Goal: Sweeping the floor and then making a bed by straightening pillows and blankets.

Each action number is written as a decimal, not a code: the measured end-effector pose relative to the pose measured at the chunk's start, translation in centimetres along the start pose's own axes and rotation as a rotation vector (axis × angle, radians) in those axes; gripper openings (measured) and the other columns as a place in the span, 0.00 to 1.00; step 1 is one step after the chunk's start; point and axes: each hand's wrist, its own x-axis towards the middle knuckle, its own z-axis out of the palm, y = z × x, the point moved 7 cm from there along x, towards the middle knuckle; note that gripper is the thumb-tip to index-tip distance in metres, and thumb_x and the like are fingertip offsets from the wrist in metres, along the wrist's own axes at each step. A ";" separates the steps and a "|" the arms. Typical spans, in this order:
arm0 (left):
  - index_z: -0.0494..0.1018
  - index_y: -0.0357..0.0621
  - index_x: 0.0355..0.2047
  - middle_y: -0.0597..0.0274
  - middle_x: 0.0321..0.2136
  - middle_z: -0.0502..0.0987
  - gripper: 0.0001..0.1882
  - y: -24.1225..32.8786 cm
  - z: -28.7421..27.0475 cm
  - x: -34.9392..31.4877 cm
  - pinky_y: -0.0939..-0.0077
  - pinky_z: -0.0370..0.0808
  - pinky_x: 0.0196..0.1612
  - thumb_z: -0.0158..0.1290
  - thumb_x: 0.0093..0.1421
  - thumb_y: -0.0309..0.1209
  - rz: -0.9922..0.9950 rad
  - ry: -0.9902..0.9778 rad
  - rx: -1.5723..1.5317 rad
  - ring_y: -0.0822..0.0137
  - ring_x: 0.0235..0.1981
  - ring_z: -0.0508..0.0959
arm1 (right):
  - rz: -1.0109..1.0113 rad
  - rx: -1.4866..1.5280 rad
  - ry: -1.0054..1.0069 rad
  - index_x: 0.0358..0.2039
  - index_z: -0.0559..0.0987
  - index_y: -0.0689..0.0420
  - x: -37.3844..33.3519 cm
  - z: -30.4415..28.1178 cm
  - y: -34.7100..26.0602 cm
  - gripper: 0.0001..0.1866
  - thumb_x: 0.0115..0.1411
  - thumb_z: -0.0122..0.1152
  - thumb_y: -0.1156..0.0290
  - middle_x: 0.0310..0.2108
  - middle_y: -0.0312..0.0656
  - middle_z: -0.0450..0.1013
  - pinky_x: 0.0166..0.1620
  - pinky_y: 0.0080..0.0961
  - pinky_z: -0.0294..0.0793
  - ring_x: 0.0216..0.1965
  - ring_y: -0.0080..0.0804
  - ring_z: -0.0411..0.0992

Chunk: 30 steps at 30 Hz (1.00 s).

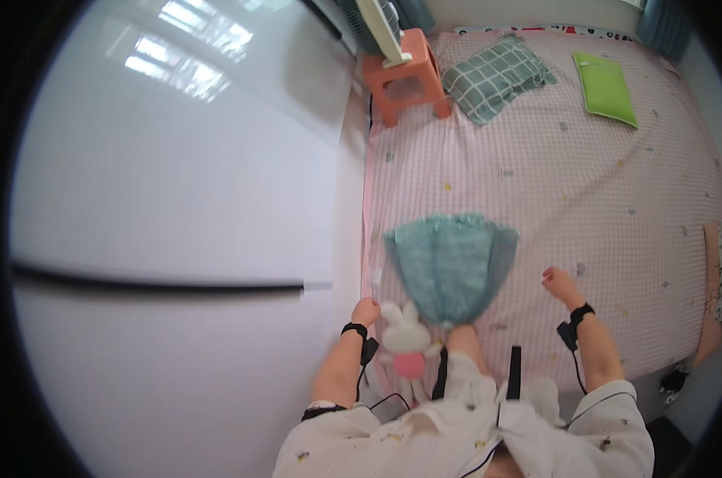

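A teal sheer skirt [444,267] lies spread on the pink checked bed in front of me, its shiny gathered edge away from me. My left hand [366,311] is closed beside the ears of a white plush rabbit [403,331] with a pink body; whether anything is inside the fingers is hidden. To the right of the skirt, apart from it, my right hand [561,287] hovers over the bed with its fingers curled and nothing visible in them. Both wrists wear black straps with small devices and cables.
A glossy white cabinet [178,199] fills the left side. An orange stool [408,76] carrying a fan [381,32] stands at the far left of the bed [584,183]. Farther back lie a green checked pillow [500,76] and a lime pillow [606,88]. Another person's limb [711,271] shows at right.
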 end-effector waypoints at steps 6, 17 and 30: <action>0.71 0.38 0.38 0.45 0.39 0.71 0.15 7.5 -6.7 25.0 0.61 0.67 0.44 0.46 0.50 0.28 0.132 0.273 -0.115 0.49 0.42 0.70 | 0.037 -0.156 0.006 0.36 0.70 0.60 16.0 10.2 -5.8 0.24 0.39 0.66 0.65 0.33 0.50 0.70 0.39 0.35 0.69 0.37 0.44 0.69; 0.60 0.33 0.45 0.38 0.43 0.64 0.21 10.1 -11.8 51.6 0.58 0.65 0.47 0.47 0.49 0.25 0.205 0.573 0.016 0.42 0.45 0.66 | 0.268 -0.523 -0.014 0.36 0.67 0.61 26.1 20.6 -5.6 0.22 0.40 0.63 0.71 0.36 0.49 0.67 0.41 0.35 0.70 0.40 0.45 0.67; 0.63 0.32 0.43 0.44 0.41 0.68 0.20 15.7 -15.8 57.7 0.59 0.69 0.42 0.48 0.49 0.26 0.131 0.578 0.279 0.45 0.39 0.71 | 0.366 -0.746 0.068 0.30 0.68 0.59 26.3 21.8 -4.2 0.06 0.51 0.48 0.74 0.31 0.45 0.67 0.36 0.30 0.70 0.35 0.39 0.68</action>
